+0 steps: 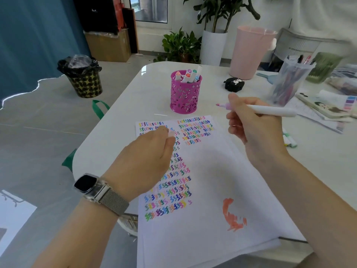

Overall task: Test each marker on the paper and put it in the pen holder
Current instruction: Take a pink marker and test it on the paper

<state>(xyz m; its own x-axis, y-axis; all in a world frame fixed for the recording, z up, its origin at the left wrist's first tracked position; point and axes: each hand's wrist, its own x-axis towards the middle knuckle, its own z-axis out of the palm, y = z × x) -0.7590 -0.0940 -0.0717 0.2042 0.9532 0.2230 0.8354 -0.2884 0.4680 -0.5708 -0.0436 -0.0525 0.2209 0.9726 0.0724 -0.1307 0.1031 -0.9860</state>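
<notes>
The paper (202, 180) lies on the table (135, 97) right before me. Behind its far edge stands the pen holder (185, 95), with markers (190, 74) standing in it. My left hand (148, 153) hangs over the paper's left half; my right hand (255, 128) is over its right edge, with a marker (270, 111) lying across it, tip pointing left.

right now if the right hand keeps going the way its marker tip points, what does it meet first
The right hand holds the marker with its tip pointing left. That line probably passes just in front of the pink pen holder, perhaps grazing it; depth is unclear. Otherwise only bare table lies ahead.
</notes>
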